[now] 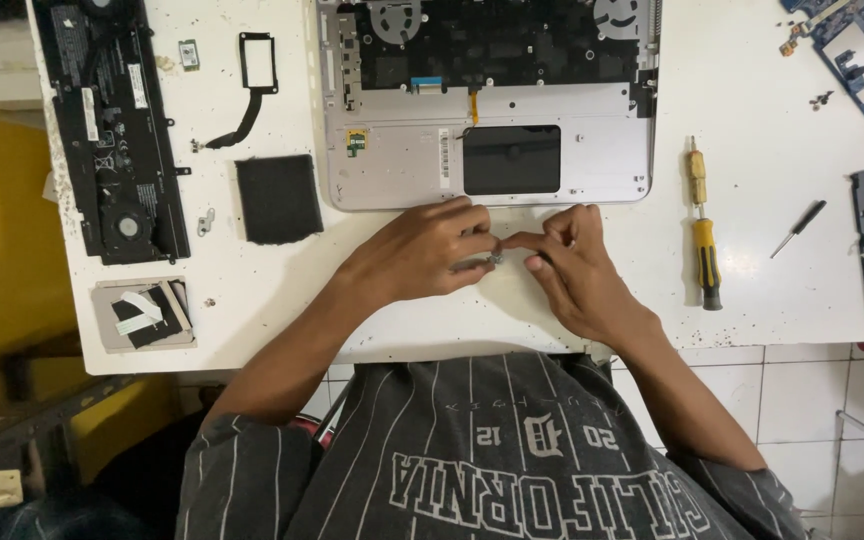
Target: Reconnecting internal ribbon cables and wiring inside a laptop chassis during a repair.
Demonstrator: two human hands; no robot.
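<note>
We see both hands meeting fingertip to fingertip low on the white counter point(772, 300). Our left hand point(430, 252) and right hand point(572, 268) curl inward, pinching a tiny metal part point(496, 259) between them. At twelve o'clock lies an opened laptop base point(592, 165); at three o'clock, a yellow screwdriver point(704, 240)

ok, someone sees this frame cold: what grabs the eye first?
The opened laptop shell at the top middle of the white table, its insides bare. Just below it the left hand and right hand meet fingertip to fingertip over a small metal part, too small to tell what it is. The yellow-handled screwdriver lies to the right and a long black battery at the far left.
</note>
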